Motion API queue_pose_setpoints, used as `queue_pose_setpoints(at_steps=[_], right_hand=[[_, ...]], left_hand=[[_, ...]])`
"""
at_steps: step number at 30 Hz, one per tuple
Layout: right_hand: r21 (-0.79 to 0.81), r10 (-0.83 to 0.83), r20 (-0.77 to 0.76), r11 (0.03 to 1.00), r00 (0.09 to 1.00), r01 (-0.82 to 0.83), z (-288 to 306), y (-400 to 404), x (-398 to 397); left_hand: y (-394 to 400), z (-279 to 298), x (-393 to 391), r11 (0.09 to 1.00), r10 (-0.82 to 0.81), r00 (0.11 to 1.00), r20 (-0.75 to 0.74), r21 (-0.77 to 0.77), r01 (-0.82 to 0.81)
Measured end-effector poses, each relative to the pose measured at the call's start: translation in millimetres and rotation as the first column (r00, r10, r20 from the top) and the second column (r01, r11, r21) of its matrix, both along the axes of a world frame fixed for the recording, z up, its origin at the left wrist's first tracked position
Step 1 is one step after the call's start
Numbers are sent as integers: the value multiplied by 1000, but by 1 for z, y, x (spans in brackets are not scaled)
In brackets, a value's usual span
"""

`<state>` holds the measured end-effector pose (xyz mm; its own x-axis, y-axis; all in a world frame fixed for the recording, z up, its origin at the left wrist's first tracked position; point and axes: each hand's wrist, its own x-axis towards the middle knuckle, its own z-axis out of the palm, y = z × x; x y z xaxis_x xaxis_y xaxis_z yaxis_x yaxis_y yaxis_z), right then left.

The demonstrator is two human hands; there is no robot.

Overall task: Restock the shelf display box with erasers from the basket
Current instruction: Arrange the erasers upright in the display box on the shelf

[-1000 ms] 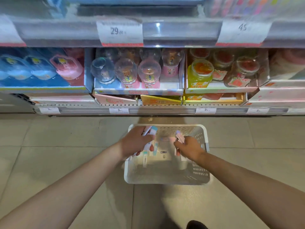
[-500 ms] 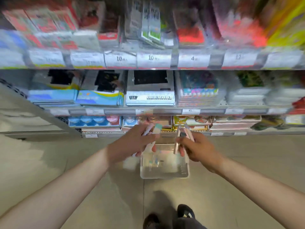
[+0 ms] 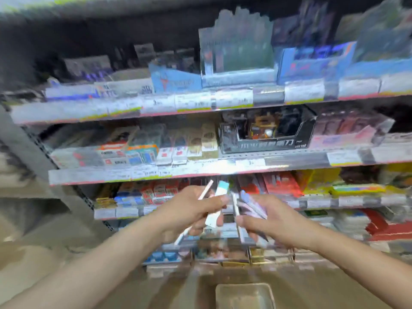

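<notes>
- Between both hands, raised before the blurred shelves, are the erasers: the left hand curls round a white, blue-tipped pack and a thin pink one.
- Right hand clasps a fan of pinkish eraser packs.
- Below, on the floor, sits the basket.

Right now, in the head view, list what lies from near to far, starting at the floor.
basket → left hand and right hand gripping erasers → black display box → clear display box
</notes>
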<state>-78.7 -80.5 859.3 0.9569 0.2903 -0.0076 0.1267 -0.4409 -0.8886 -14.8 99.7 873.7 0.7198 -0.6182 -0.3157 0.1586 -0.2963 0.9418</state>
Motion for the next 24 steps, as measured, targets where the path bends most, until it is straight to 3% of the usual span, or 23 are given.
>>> queue_pose_setpoints(at_steps=[3, 7, 9, 12, 15, 17, 19, 20, 22, 24], right_hand=[[-201, 26, 179, 980, 984, 11, 40, 1, 5], [-624, 166, 413, 768, 896, 145, 79, -2, 8], [-711, 242, 507, 660, 827, 243, 92, -5, 6], [-727, 330, 613, 591, 718, 350, 103, -10, 7], [-647, 327, 723, 627, 608, 433, 105, -23, 10], [-527, 129, 729, 733, 672, 431, 107, -35, 10], [-227, -166, 650, 888, 741, 399, 108, -48, 13], [-42, -291, 586, 921, 756, 387, 108, -54, 16], [209, -416, 440, 909, 796, 360, 111, -62, 26], [322, -428, 321, 888, 845, 328, 113, -63, 38]], left_hand=[[-2, 42, 3, 1000, -1, 1000, 2, -11, 1], [-9, 77, 3, 999, -38, 999, -24, 12, 38], [-11, 88, 3, 998, -52, 998, -19, 30, 53], [-14, 98, 3, 998, -46, 999, 21, 54, 45], [-18, 100, 4, 1000, -9, 996, 94, 10, 8], [-21, 99, 4, 998, 34, 990, 139, -50, -27], [-24, 99, 5, 991, 76, 983, 169, -125, -55], [-26, 100, 7, 986, 85, 979, 188, -159, -55], [-32, 103, 13, 973, 105, 971, 214, -226, -55], [-40, 106, 23, 948, 151, 964, 217, -307, -80]])
